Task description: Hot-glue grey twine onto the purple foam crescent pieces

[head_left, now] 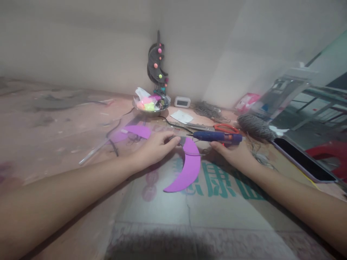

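Note:
A purple crescent moon cutout (192,166) is held at its upper tip by my left hand (159,144), thumb and fingers pinched together there. Grey yarn wraps that tip, and a loose strand of the grey yarn (193,154) crosses the crescent's face. My right hand (230,151) is closed around a blue hot glue gun (211,136), which lies level with its nozzle pointing left, close to the wrapped tip. A small red light glows on the gun near my thumb. Whether the nozzle touches the yarn I cannot tell.
Printed cardboard (157,216) lies under my hands. Behind are a metal bowl (150,112) of craft bits, a decorated grey crescent (155,65), a small white clock (182,102) and red-handled scissors (226,128). A yarn skein (255,126) and a phone (303,159) lie right; purple scraps (138,130) left.

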A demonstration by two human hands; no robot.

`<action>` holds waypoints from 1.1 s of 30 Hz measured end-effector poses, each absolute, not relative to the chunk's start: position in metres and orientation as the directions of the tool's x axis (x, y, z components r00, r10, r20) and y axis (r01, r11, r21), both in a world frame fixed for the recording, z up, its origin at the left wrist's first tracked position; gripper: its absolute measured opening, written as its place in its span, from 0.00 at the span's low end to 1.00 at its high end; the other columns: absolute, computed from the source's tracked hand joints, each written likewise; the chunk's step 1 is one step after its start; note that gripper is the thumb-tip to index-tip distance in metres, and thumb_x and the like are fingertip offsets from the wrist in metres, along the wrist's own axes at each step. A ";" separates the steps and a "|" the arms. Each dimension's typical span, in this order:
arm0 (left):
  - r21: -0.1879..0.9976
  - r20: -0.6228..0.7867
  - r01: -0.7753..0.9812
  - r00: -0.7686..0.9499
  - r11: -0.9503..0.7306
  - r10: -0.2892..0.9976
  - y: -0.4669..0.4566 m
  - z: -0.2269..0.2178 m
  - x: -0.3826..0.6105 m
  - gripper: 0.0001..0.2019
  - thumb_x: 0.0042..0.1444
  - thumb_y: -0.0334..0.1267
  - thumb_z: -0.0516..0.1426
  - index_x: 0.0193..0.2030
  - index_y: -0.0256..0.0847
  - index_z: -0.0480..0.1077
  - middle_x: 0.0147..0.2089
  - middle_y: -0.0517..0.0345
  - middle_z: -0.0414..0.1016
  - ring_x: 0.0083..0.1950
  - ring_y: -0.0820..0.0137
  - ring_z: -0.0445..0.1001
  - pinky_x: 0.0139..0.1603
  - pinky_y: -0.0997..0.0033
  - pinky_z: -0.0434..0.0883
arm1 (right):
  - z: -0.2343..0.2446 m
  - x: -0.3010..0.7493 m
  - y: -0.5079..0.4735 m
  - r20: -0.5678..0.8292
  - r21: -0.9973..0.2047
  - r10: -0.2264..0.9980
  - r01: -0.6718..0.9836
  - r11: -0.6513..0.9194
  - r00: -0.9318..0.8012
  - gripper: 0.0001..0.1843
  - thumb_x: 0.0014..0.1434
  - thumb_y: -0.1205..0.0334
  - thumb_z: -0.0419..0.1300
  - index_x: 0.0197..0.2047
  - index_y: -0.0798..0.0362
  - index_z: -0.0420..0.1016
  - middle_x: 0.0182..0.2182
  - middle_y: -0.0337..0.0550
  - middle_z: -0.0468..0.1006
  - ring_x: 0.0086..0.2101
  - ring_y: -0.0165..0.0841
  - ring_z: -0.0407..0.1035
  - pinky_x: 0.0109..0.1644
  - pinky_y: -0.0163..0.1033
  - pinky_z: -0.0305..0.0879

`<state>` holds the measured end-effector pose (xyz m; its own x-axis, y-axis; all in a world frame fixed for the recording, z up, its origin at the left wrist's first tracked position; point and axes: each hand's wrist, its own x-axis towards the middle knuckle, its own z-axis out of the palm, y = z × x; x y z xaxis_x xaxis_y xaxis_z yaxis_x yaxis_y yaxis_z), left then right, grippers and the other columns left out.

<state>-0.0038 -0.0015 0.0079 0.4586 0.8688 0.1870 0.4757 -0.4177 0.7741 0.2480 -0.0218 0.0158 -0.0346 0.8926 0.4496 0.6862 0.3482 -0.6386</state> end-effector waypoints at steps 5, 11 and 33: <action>0.815 0.181 0.432 0.446 -0.387 0.877 0.001 0.007 -0.004 0.18 0.62 0.47 0.47 0.26 0.38 0.62 0.24 0.64 0.63 0.24 0.75 0.62 0.27 0.75 0.58 | 0.025 0.256 -0.016 0.307 -0.776 0.950 0.565 0.282 -0.052 0.23 0.60 0.47 0.53 0.20 0.51 0.66 0.18 0.40 0.69 0.21 0.31 0.63 0.26 0.38 0.61; 0.826 0.194 0.416 0.425 -0.381 0.884 -0.001 0.008 -0.003 0.16 0.61 0.45 0.48 0.25 0.39 0.62 0.24 0.64 0.63 0.25 0.74 0.62 0.28 0.74 0.58 | 0.049 0.257 -0.011 0.317 -0.897 0.948 0.333 0.290 0.029 0.19 0.55 0.43 0.59 0.35 0.51 0.74 0.31 0.46 0.79 0.25 0.32 0.68 0.25 0.38 0.65; 0.825 0.181 0.421 0.435 -0.377 0.882 -0.001 0.006 -0.002 0.16 0.61 0.45 0.48 0.25 0.40 0.61 0.25 0.64 0.63 0.29 0.72 0.64 0.31 0.73 0.59 | 0.032 0.244 0.115 0.195 -0.631 0.980 0.758 0.162 -0.048 0.14 0.46 0.57 0.69 0.34 0.55 0.75 0.24 0.42 0.78 0.26 0.31 0.69 0.31 0.34 0.65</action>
<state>-0.0018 -0.0005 0.0062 0.4351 0.8819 0.1813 0.4213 -0.3774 0.8247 0.2439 0.1146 0.0316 -0.0477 0.9797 0.1945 0.7583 0.1623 -0.6314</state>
